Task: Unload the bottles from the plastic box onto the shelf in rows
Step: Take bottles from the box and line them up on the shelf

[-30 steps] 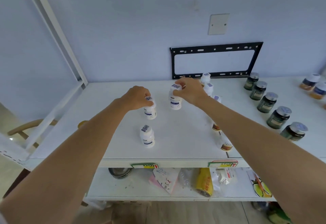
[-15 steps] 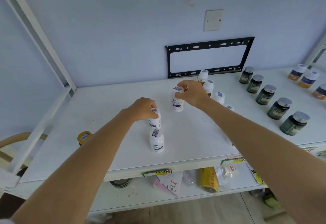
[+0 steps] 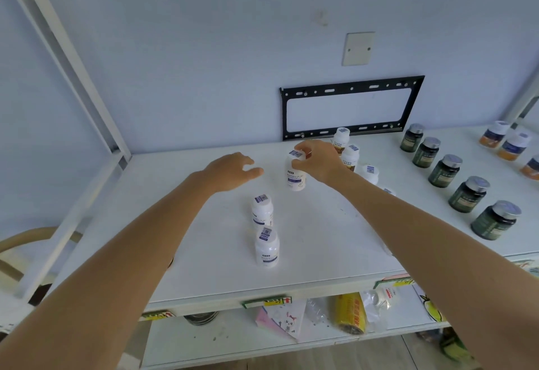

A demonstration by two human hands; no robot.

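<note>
My right hand (image 3: 319,162) grips the cap of a white bottle (image 3: 295,175) standing on the white shelf (image 3: 180,223). My left hand (image 3: 232,171) hovers empty just left of it, fingers relaxed. Two more white bottles stand in a line toward the front edge, one (image 3: 262,210) behind the other (image 3: 267,247). Behind my right hand stands another line of white bottles (image 3: 340,139), partly hidden by my forearm. The plastic box is out of view.
Dark green jars (image 3: 468,194) run in a diagonal line at the right, with orange-labelled jars (image 3: 494,133) beyond. A black wall bracket (image 3: 350,107) hangs behind the shelf. The lower shelf (image 3: 233,337) holds packets and a yellow can. White frame posts (image 3: 67,57) rise at left.
My left hand has let go of the middle bottle and lifted away toward the back. My right hand still holds its bottle in about the same spot.
</note>
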